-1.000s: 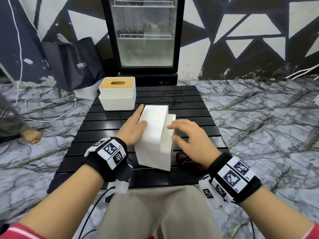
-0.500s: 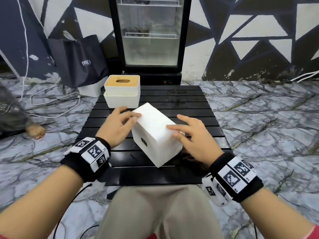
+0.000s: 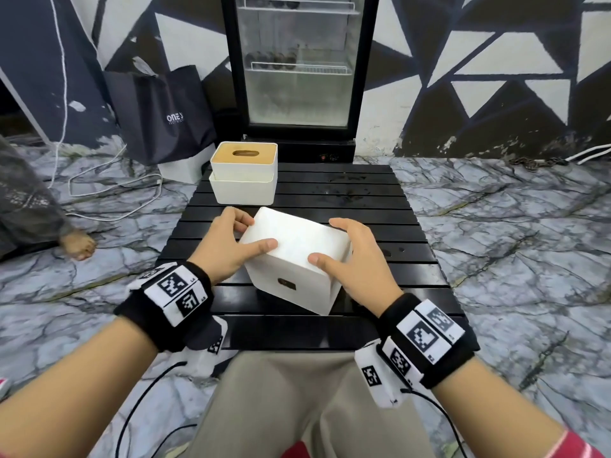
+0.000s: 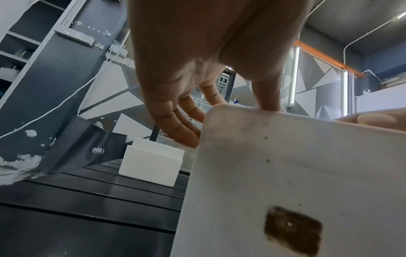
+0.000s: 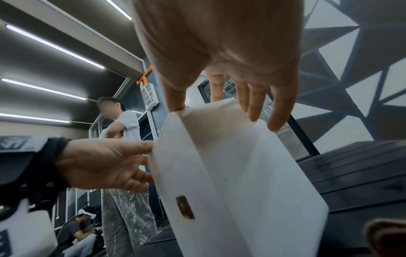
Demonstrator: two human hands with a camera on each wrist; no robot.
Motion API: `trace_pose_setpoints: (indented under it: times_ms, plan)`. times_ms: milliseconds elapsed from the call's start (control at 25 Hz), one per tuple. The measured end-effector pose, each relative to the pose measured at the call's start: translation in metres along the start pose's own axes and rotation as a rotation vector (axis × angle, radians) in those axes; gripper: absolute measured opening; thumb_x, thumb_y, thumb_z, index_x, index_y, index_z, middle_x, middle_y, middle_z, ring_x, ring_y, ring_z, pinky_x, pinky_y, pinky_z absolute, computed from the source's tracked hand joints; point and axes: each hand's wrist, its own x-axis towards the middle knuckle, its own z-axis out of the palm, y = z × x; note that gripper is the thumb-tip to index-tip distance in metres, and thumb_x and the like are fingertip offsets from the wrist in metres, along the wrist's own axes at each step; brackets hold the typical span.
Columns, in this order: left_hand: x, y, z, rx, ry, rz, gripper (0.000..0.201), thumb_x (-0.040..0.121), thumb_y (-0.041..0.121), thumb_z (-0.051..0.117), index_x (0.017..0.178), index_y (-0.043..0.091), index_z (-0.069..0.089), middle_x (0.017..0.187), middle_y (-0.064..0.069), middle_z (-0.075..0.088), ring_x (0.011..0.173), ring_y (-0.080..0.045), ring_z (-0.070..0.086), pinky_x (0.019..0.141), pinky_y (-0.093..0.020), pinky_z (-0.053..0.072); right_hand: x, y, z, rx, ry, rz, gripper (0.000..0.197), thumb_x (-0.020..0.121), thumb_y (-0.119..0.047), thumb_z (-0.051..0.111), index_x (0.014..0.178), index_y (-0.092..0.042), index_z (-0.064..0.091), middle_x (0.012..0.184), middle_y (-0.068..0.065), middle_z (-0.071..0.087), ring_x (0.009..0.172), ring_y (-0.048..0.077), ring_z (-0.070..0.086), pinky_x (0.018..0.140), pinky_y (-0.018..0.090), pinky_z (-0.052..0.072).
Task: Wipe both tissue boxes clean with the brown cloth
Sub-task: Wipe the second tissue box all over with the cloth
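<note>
Nearest the person, at the front of the black slatted desk point(image 3: 413, 269), both hands clasp a plain white tissue box point(image 3: 297, 256). The left hand point(image 3: 228, 246) has a holding grip on the box's left end, thumb on top and fingers curled behind the far corner. The right hand point(image 3: 358, 259) holds the right end the same way, thumb on the top face, fingers wrapped over the far edge. The box lies turned so its long axis runs from far left to near right, with a small brown oval mark on the side facing the person. A scrap of brown cloth point(image 5: 386, 238) shows at the lower right of the right wrist view, beside the box. Farther back, at the desk's far left, the second tissue box point(image 3: 243, 173) stands upright, its wooden slotted lid up; whether it holds tissues cannot be told.
</note>
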Motion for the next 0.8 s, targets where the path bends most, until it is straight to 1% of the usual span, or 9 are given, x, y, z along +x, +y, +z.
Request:
trace_pose_setpoints:
  times_ms: [120,200,280,360,400,480,560,640,800]
  plan:
    - [-0.014,-0.003,-0.014,-0.007,-0.144,-0.037,0.086,0.064,0.043,0.082,0.134,0.026,0.035,0.101,0.013,0.05,0.091,-0.001,0.051,0.068,-0.012,0.037,-0.01,0.001,-0.002,-0.033,-0.072,0.04,0.08,0.069,-0.039,0.075,0.136,-0.031,0.032,0.149,-0.001,0.019,0.138,0.013,0.014,0.114,0.036,0.019]
    - [-0.021,-0.006,-0.02,0.012,-0.239,-0.055,0.116,0.048,0.057,0.083,0.144,0.032,0.023,0.104,0.017,0.05,0.091,0.001,0.053,0.069,-0.011,0.039,-0.014,0.002,-0.005,-0.038,-0.135,0.107,0.095,0.064,-0.042,0.078,0.14,-0.033,0.022,0.151,-0.003,0.014,0.14,0.013,0.012,0.114,0.037,0.018]
    - [-0.026,-0.008,-0.024,0.019,-0.298,-0.067,0.144,0.024,0.069,0.081,0.147,0.036,0.014,0.106,0.023,0.048,0.095,0.001,0.054,0.07,-0.008,0.042,-0.017,0.002,-0.006,0.009,-0.207,0.151,0.103,0.062,-0.038,0.081,0.142,-0.033,0.016,0.147,-0.004,0.025,0.135,0.013,0.026,0.111,0.032,0.026]
    - [-0.03,-0.008,-0.025,0.046,-0.357,-0.056,0.153,0.017,0.073,0.078,0.148,0.037,0.007,0.108,0.029,0.045,0.095,0.004,0.054,0.068,-0.005,0.046,-0.019,0.004,-0.005,0.064,-0.256,0.175,0.103,0.061,-0.033,0.082,0.139,-0.038,0.016,0.137,-0.004,0.041,0.122,0.016,0.044,0.105,0.034,0.037]
    - [-0.031,-0.008,-0.024,0.049,-0.38,-0.054,0.147,0.024,0.073,0.078,0.147,0.039,0.005,0.109,0.03,0.045,0.094,0.004,0.055,0.068,-0.009,0.049,-0.019,0.005,-0.005,0.08,-0.262,0.177,0.1,0.059,-0.033,0.083,0.135,-0.041,0.018,0.131,-0.005,0.046,0.116,0.017,0.049,0.101,0.037,0.042]
    - [-0.034,-0.009,-0.025,-0.012,-0.382,-0.083,0.12,0.053,0.052,0.083,0.146,0.042,0.008,0.11,0.02,0.052,0.096,-0.005,0.06,0.072,-0.03,0.057,-0.02,0.006,-0.004,0.119,-0.256,0.17,0.09,0.053,-0.033,0.083,0.123,-0.044,0.028,0.122,-0.008,0.051,0.107,0.02,0.055,0.093,0.043,0.048]
    - [-0.035,-0.01,-0.025,-0.086,-0.376,-0.121,0.102,0.057,0.041,0.086,0.137,0.047,0.024,0.109,0.005,0.059,0.095,-0.018,0.065,0.073,-0.045,0.058,-0.021,0.008,-0.005,0.15,-0.249,0.146,0.079,0.047,-0.033,0.082,0.11,-0.044,0.036,0.116,-0.01,0.054,0.101,0.021,0.059,0.084,0.046,0.052]
    - [-0.036,-0.01,-0.026,-0.111,-0.373,-0.124,0.089,0.042,0.046,0.089,0.115,0.05,0.038,0.107,-0.004,0.062,0.093,-0.023,0.067,0.073,-0.044,0.058,-0.022,0.01,-0.007,0.158,-0.236,0.108,0.071,0.05,-0.024,0.082,0.105,-0.04,0.04,0.111,-0.009,0.057,0.096,0.021,0.061,0.078,0.046,0.055]
    - [-0.032,-0.017,-0.017,0.03,-0.314,-0.015,0.069,0.059,0.034,0.086,0.106,0.042,0.036,0.116,0.0,0.061,0.083,-0.01,0.063,0.077,-0.031,0.051,-0.019,0.018,-0.004,0.178,-0.191,0.083,0.056,0.059,-0.008,0.074,0.095,-0.035,0.041,0.099,0.003,0.062,0.076,0.017,0.061,0.064,0.036,0.055]
